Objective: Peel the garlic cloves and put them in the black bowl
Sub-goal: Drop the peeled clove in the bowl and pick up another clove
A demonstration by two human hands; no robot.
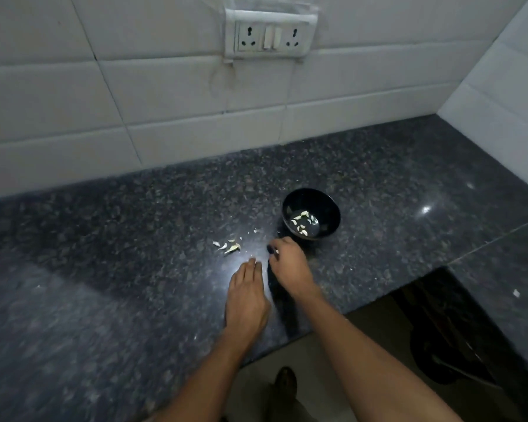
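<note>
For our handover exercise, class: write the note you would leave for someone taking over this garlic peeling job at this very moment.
Left hand: flat on the dark speckled granite counter, fingers straight, holding nothing.
Right hand: fingers curled near the bowl, pinching something small and pale; I cannot tell whether it is a clove or skin.
Small round black bowl: upright on the counter beyond the right hand, with several peeled pale garlic cloves inside.
Loose pale garlic pieces: on the counter left of the bowl; cloves or skins, unclear.
Left: check those pieces, peel any cloves, drop them in the bowl.
</note>
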